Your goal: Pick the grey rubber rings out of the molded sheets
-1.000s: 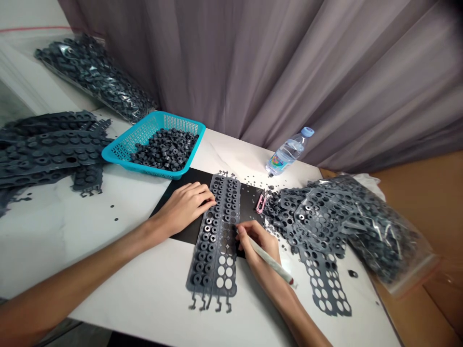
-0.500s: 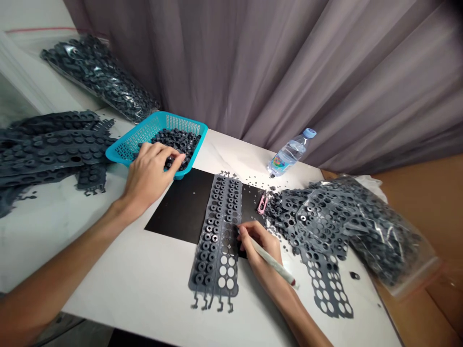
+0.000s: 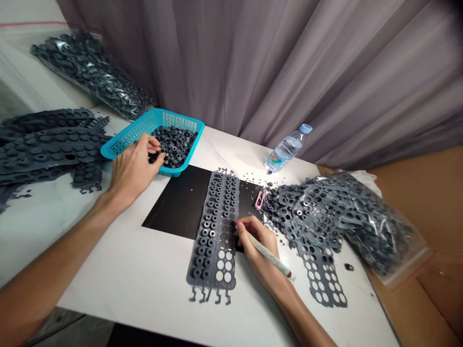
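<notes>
A grey rubber sheet [image 3: 216, 226] of small round parts lies lengthwise across a black mat [image 3: 181, 202] on the white table; its lower right holes are punched out. My right hand [image 3: 257, 246] rests at the sheet's right edge, fingers closed round a white pen-like tool [image 3: 270, 258] whose tip touches the sheet. My left hand [image 3: 134, 166] reaches over the rim of a turquoise basket [image 3: 119, 144] filled with loose dark rubber rings [image 3: 173, 144]; its fingers curl among the rings, and whether they hold any is hidden.
Stacked grey rubber sheets [image 3: 43, 144] lie at the left. A clear bag of rings [image 3: 90, 72] sits at the far left, another bag [image 3: 376, 231] on the right over emptied sheets [image 3: 321, 270]. A water bottle [image 3: 285, 149], a pink clip [image 3: 259, 198] and a grey curtain [image 3: 289, 62] stand behind.
My left hand left the sheet's left edge and moved up and left into the turquoise basket. My right hand with the tool stayed at the sheet's right edge.
</notes>
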The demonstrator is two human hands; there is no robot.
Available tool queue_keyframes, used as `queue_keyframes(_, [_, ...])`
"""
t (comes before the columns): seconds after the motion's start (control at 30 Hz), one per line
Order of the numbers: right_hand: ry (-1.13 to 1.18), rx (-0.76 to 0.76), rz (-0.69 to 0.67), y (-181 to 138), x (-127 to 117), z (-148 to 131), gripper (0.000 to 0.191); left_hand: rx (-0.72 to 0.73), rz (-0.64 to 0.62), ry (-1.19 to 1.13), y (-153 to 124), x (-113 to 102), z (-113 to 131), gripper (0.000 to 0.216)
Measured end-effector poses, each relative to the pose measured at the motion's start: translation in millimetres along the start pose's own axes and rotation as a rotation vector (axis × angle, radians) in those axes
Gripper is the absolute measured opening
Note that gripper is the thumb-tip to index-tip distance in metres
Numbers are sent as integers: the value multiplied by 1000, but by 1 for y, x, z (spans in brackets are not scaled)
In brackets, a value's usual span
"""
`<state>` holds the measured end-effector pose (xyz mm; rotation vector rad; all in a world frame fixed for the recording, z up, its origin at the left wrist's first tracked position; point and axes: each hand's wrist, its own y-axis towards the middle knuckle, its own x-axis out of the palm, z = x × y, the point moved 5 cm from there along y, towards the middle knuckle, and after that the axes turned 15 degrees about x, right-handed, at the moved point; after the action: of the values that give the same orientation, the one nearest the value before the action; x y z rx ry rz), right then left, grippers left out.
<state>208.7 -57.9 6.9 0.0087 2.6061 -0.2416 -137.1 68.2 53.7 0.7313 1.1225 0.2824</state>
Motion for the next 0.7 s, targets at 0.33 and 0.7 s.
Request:
queue_keyframes(0.33, [68,33,23,2,-2,4,29,282,-67,-254,-8,14,98,12])
queue_keyframes(0.7, [99,56,0,5,-2,3,30,569,-551,-557,-52,47,167,31])
